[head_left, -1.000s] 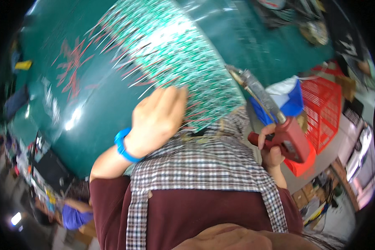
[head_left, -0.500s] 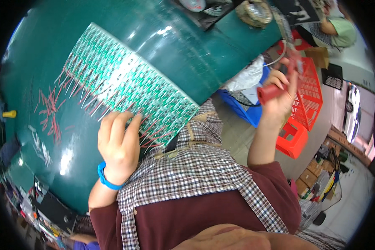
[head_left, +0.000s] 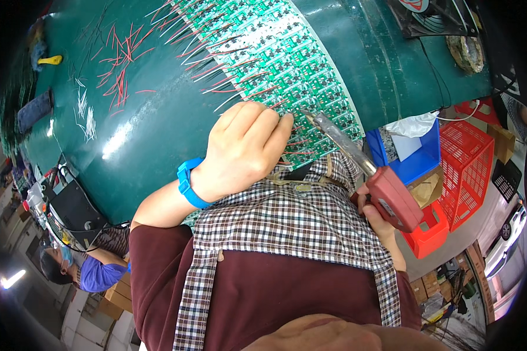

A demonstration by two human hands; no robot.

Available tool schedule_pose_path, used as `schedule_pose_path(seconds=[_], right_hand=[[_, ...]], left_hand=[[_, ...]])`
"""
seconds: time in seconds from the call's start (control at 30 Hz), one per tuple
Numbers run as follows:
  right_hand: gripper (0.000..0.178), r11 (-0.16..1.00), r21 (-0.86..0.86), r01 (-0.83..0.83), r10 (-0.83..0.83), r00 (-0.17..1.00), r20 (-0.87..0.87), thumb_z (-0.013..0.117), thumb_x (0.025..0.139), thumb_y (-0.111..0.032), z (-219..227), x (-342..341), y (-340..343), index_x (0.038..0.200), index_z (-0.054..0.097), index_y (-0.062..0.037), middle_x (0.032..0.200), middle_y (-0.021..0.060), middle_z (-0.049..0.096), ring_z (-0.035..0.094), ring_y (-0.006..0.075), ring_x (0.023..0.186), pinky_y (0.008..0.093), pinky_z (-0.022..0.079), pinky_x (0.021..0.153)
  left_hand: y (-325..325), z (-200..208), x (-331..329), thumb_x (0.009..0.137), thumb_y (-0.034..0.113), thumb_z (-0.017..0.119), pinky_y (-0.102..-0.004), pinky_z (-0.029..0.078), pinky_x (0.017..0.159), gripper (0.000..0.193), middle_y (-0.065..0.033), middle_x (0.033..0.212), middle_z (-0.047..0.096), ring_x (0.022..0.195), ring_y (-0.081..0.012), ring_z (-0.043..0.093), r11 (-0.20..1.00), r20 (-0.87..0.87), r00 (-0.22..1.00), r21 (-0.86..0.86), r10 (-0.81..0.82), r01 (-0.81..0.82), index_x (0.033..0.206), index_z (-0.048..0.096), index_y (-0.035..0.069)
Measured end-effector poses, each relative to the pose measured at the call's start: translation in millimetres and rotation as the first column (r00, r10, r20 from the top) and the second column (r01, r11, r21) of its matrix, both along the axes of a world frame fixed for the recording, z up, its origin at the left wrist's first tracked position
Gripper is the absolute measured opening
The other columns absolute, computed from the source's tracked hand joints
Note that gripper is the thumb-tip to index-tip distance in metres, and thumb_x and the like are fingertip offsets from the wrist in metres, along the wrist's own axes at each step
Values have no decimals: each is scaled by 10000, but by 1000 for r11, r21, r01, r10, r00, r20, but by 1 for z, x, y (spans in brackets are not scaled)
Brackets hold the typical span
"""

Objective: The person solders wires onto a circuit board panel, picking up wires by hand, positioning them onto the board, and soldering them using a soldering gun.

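A green circuit board panel [head_left: 310,64] lies on the table, covered with rows of small parts. Red and white wires [head_left: 222,82] stick out along its left side. Over the panel's near end, my left hand [head_left: 246,140] is closed in a pinch; the fingertips hide whatever they may hold. My right hand [head_left: 377,216] grips a red soldering gun [head_left: 395,199], mostly covered by its body. The gun's metal barrel slants up and left, its tip at the board just right of my left fingertips.
Loose red wires [head_left: 120,88] and white wires [head_left: 85,114] lie on the green table [head_left: 152,123]. A black fan [head_left: 433,20] stands at the far right. Beyond the right edge are a blue bin [head_left: 418,149], red crate [head_left: 465,169] and red stool [head_left: 427,234]. Another person [head_left: 99,272] is at lower left.
My right hand has brought the soldering gun from the right, off the table, to the board. My left hand stays pinched at the board's near end. The view has shifted.
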State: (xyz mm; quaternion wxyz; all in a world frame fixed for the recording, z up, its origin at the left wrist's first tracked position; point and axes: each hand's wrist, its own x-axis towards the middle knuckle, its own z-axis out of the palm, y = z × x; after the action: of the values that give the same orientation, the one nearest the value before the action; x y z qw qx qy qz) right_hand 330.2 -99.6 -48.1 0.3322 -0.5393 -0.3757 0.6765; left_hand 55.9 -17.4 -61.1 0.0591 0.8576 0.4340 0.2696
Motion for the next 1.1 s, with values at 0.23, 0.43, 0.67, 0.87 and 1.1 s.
schedule_pose_path(seconds=[0.23, 0.43, 0.67, 0.87, 1.1], right_hand=[[620, 986, 105, -130, 116, 984, 133, 720, 674, -145, -14, 10, -13, 1169, 421, 78, 851, 88, 628, 599, 153, 761, 275, 457, 739], [613, 979, 144, -147, 120, 976, 180, 721, 679, -162, -17, 12, -13, 1161, 432, 82, 811, 83, 635, 615, 166, 769, 283, 458, 756], [619, 955, 203, -218, 152, 943, 295, 733, 660, -207, -27, 23, -22, 1137, 462, 79, 953, 134, 615, 618, 225, 831, 307, 470, 754], [620, 880, 351, -319, 156, 894, 420, 739, 656, -261, -23, 13, -10, 1109, 488, 80, 1006, 175, 593, 597, 280, 918, 341, 473, 775], [617, 959, 230, -167, 85, 941, 328, 737, 670, -307, -20, 19, -22, 1095, 489, 64, 956, 153, 598, 604, 225, 838, 293, 475, 728]], left_hand=[[-1, 2, -2, 538, 46, 582, -289, 389, 487, 306, -30, 650, 478, 597, -174, 493, 999, 4, 1000, -28, -29, 29, 837, 636, 9], [-2, 1, 2, 534, 26, 582, -292, 381, 482, 313, -35, 650, 468, 586, -176, 483, 999, -1, 1000, -29, -16, 16, 842, 634, 7], [-3, -1, 1, 531, 3, 575, -301, 377, 482, 316, -48, 656, 452, 578, -185, 470, 999, 18, 1000, -38, -8, 9, 844, 625, -2], [-7, 2, 6, 536, 7, 568, -312, 384, 506, 331, -57, 675, 438, 603, -201, 469, 999, -59, 998, -47, 18, -21, 864, 614, -8], [-5, 11, 5, 563, 33, 565, -315, 390, 524, 325, -58, 690, 437, 615, -199, 466, 999, -130, 991, -46, -27, 21, 884, 605, -6]])
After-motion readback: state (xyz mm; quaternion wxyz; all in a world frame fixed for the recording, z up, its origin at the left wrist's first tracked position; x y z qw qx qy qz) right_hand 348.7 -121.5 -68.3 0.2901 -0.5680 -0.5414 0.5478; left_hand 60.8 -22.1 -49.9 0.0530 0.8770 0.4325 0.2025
